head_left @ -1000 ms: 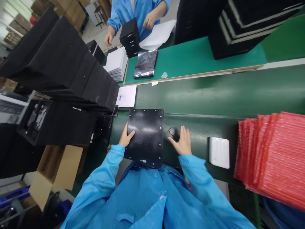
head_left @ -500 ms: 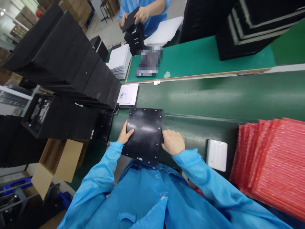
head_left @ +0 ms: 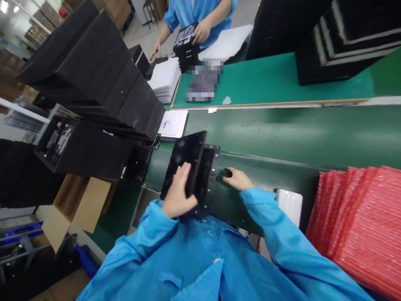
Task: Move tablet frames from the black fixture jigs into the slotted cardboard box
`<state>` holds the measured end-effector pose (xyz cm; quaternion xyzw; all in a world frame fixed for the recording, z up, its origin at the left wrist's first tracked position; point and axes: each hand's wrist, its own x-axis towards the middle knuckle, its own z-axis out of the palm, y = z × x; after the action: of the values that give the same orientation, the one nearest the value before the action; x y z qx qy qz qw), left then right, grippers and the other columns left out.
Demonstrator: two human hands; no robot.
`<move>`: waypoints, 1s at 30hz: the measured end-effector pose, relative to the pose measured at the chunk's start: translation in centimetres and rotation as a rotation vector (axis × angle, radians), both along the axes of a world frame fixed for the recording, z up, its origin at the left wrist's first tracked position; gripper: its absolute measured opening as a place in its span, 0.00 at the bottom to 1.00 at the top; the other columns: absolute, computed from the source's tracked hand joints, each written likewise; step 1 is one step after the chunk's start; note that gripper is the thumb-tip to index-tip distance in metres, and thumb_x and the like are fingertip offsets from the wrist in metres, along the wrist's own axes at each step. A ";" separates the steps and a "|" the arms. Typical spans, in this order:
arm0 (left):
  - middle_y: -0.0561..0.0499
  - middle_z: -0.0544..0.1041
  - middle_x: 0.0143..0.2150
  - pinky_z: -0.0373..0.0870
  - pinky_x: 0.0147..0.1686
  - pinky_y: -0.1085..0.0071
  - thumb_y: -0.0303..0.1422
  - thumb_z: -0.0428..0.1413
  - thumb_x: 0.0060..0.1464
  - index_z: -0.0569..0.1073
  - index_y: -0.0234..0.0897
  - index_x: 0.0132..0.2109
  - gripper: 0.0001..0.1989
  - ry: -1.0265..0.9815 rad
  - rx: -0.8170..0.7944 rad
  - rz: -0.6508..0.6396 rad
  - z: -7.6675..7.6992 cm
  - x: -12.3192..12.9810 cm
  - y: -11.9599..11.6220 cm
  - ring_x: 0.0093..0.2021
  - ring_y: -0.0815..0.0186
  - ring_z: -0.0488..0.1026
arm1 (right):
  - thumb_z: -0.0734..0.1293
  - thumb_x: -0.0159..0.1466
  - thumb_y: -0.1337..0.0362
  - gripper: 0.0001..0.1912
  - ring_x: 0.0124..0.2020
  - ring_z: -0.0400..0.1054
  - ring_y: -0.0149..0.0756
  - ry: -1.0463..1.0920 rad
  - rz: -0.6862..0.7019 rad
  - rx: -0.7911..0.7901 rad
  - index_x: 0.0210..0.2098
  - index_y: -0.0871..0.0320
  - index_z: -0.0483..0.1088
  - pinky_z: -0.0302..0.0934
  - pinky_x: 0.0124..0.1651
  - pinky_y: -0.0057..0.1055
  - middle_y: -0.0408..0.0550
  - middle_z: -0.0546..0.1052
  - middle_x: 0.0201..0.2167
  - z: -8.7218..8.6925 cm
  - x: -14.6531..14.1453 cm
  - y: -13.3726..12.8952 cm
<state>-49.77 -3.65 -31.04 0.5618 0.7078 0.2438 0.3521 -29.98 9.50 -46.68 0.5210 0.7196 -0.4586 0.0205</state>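
In front of my body a black panel [head_left: 188, 156] stands tilted up along its right side. Under it shows a black plate [head_left: 209, 184] with bright round fasteners along its right edge. My left hand [head_left: 180, 190] lies against the tilted panel, fingers outstretched and thumb apart; whether it presses or supports it, I cannot tell. To the right of the plate and apart from it, my right hand [head_left: 240, 179] is closed around a short black object [head_left: 227, 172] with a rounded end. Its kind is unclear, as the fingers cover most of it.
Red bubble-wrap sleeves [head_left: 360, 221] are piled on the right, beside a white box-shaped item [head_left: 290, 207]. Tall black foam blocks [head_left: 103, 79] rise on the left, above an open cardboard box [head_left: 83, 200]. Across the green bench [head_left: 282, 129], a co-worker's hand [head_left: 202, 31] holds a black unit.
The panel has gone from lying flat to tilted, revealing the plate beneath. My left hand has moved from its left edge onto its face. My right hand has shifted right, away from it.
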 end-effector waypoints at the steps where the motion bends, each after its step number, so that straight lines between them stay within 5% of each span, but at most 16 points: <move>1: 0.49 0.52 0.70 0.43 0.68 0.53 0.27 0.53 0.39 0.52 0.42 0.68 0.46 -0.111 0.042 0.028 0.7 -2.4 0.0 0.70 0.50 0.44 | 0.64 0.57 0.57 0.25 0.51 0.68 0.53 -0.027 -0.130 0.078 0.50 0.66 0.69 0.62 0.52 0.43 0.62 0.75 0.47 -1.1 0.0 -0.6; 3: 0.50 0.58 0.68 0.51 0.66 0.60 0.26 0.52 0.36 0.56 0.41 0.67 0.46 -0.305 0.072 0.106 0.8 -7.1 0.5 0.68 0.53 0.52 | 0.62 0.60 0.53 0.33 0.61 0.58 0.56 0.057 -0.283 0.185 0.57 0.71 0.64 0.53 0.62 0.48 0.68 0.65 0.59 -2.7 -0.5 -2.6; 6: 0.49 0.66 0.63 0.57 0.63 0.61 0.27 0.52 0.31 0.62 0.39 0.63 0.45 -0.491 -0.020 0.233 -2.3 -11.2 1.9 0.65 0.52 0.58 | 0.54 0.65 0.50 0.37 0.69 0.43 0.47 0.376 -0.297 0.235 0.66 0.70 0.51 0.43 0.68 0.46 0.64 0.50 0.68 -3.3 -2.4 -6.3; 11: 0.48 0.65 0.64 0.52 0.65 0.61 0.30 0.57 0.37 0.63 0.38 0.62 0.40 -0.460 -0.109 0.343 -9.2 -10.6 3.8 0.66 0.53 0.56 | 0.55 0.66 0.45 0.46 0.70 0.36 0.47 0.520 -0.238 0.280 0.69 0.61 0.24 0.46 0.66 0.50 0.59 0.37 0.70 -1.1 -4.8 -9.3; 14: 0.47 0.63 0.65 0.49 0.66 0.62 0.36 0.59 0.46 0.65 0.38 0.61 0.33 -0.387 -0.087 0.384 -10.9 -9.9 4.0 0.67 0.55 0.55 | 0.58 0.65 0.49 0.42 0.62 0.56 0.57 0.317 -0.125 0.397 0.70 0.61 0.38 0.59 0.58 0.51 0.61 0.42 0.70 1.8 -4.2 -10.0; 16: 0.45 0.64 0.65 0.51 0.65 0.61 0.39 0.58 0.50 0.66 0.37 0.60 0.30 -0.354 -0.094 0.409 -11.5 -10.0 4.0 0.66 0.55 0.57 | 0.59 0.65 0.54 0.34 0.48 0.70 0.53 0.219 -0.042 0.411 0.67 0.59 0.52 0.67 0.48 0.48 0.61 0.48 0.69 3.9 -3.6 -10.9; 18: 0.44 0.65 0.64 0.51 0.65 0.62 0.41 0.57 0.52 0.66 0.37 0.59 0.29 -0.326 -0.080 0.407 -11.9 -10.2 4.1 0.66 0.57 0.58 | 0.60 0.63 0.54 0.31 0.35 0.73 0.44 0.261 -0.033 0.316 0.64 0.56 0.59 0.69 0.39 0.44 0.60 0.52 0.67 5.3 -3.3 -11.7; 20: 0.45 0.64 0.64 0.51 0.65 0.64 0.41 0.56 0.54 0.66 0.37 0.60 0.28 -0.324 -0.067 0.387 -12.3 -10.4 4.2 0.66 0.58 0.58 | 0.62 0.61 0.50 0.34 0.28 0.71 0.37 0.476 -0.178 0.127 0.64 0.55 0.58 0.69 0.35 0.42 0.60 0.57 0.65 6.0 -3.2 -11.9; 23: 0.47 0.63 0.65 0.49 0.66 0.66 0.43 0.52 0.58 0.66 0.39 0.61 0.26 -0.343 -0.099 0.411 -12.9 -10.5 4.2 0.67 0.61 0.56 | 0.56 0.63 0.43 0.34 0.25 0.67 0.32 0.878 -0.471 -0.231 0.63 0.51 0.59 0.69 0.32 0.38 0.56 0.69 0.56 6.0 -3.6 -10.6; 25: 0.49 0.64 0.65 0.49 0.66 0.66 0.43 0.49 0.60 0.65 0.42 0.61 0.24 -0.347 -0.105 0.432 -13.2 -10.3 4.1 0.67 0.62 0.55 | 0.57 0.61 0.40 0.33 0.25 0.66 0.32 0.956 -0.508 -0.343 0.58 0.52 0.65 0.67 0.29 0.35 0.54 0.74 0.49 5.8 -4.5 -9.1; 30: 0.46 0.64 0.65 0.51 0.66 0.66 0.43 0.45 0.62 0.65 0.39 0.62 0.24 -0.317 -0.100 0.378 -13.7 -10.0 3.9 0.66 0.61 0.58 | 0.70 0.49 0.43 0.26 0.39 0.71 0.44 0.683 -0.522 -0.042 0.38 0.57 0.75 0.67 0.43 0.38 0.50 0.78 0.37 7.0 -7.3 -7.5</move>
<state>-59.75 0.29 -44.72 0.3559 0.7474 0.3551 0.4343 -37.24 2.04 -39.72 0.5036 0.5196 -0.6089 -0.3251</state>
